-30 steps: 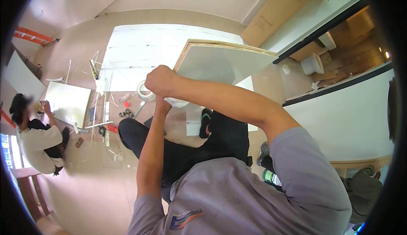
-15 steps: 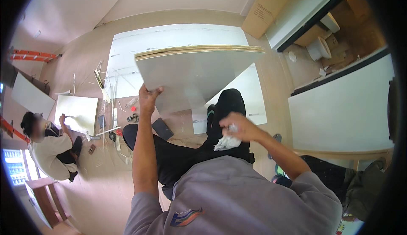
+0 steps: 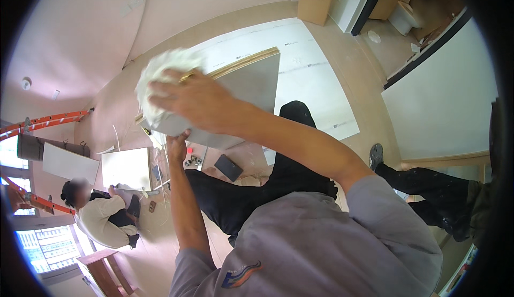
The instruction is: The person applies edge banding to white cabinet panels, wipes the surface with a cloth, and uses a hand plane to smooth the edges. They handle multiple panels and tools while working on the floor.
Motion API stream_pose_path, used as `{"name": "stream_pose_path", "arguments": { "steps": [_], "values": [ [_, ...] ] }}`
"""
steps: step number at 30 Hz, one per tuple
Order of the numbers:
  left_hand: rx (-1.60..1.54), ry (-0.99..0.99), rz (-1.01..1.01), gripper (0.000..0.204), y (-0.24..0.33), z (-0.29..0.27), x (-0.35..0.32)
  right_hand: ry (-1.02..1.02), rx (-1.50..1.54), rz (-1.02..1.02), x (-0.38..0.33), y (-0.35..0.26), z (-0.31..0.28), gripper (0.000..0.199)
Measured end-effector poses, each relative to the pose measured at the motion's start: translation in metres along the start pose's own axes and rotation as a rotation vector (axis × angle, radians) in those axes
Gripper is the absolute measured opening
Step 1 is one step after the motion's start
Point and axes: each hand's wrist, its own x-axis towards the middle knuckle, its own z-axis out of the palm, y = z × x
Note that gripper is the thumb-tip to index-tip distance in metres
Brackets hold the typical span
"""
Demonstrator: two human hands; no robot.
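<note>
A grey board point(image 3: 254, 85) with a pale, layered wooden edge stands tilted up in front of me. My left hand point(image 3: 178, 147) grips its near lower edge, thumb on the grey face. A white wadded cloth point(image 3: 168, 61) is under my right hand point(image 3: 195, 101), which is stretched across to the board's left end with its fingers pressed on the cloth. The cloth and fingers are blurred, and they hide that end of the board. Beneath and behind the board lies a large white printed sheet point(image 3: 316, 83) on the floor.
At the left a person point(image 3: 104, 211) crouches by a white panel point(image 3: 128, 169). A dark flat case point(image 3: 228, 167) and small tools lie near my knees. An orange ladder point(image 3: 48, 121), a cardboard box point(image 3: 315, 0) and another person's leg point(image 3: 428, 184) are around me.
My right hand has carried the white cloth from my thigh up and left to the board's end. The board has turned, and the view has shifted.
</note>
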Motion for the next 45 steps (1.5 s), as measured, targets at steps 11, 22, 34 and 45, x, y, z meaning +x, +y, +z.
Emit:
{"name": "stream_pose_path", "arguments": {
  "steps": [11, 22, 34, 45],
  "values": [
    [-0.104, 0.036, 0.036, 0.057, -0.020, -0.020, 0.000, -0.304, -0.124, -0.040, -0.060, 0.097, -0.047, 0.035],
    [-0.036, 0.061, -0.015, 0.060, -0.007, -0.025, -0.012, -0.486, 0.279, 0.577, -0.046, 0.067, -0.168, 0.021],
    [0.736, 0.472, 0.084, 0.092, 0.022, 0.020, -0.065, -0.736, -0.318, 0.207, 0.037, -0.021, 0.024, 0.051],
    [0.258, 0.268, 0.048, 0.034, -0.015, -0.120, -0.039, -0.736, -0.382, 0.167, 0.081, 0.071, 0.097, 0.062]
  ]
}}
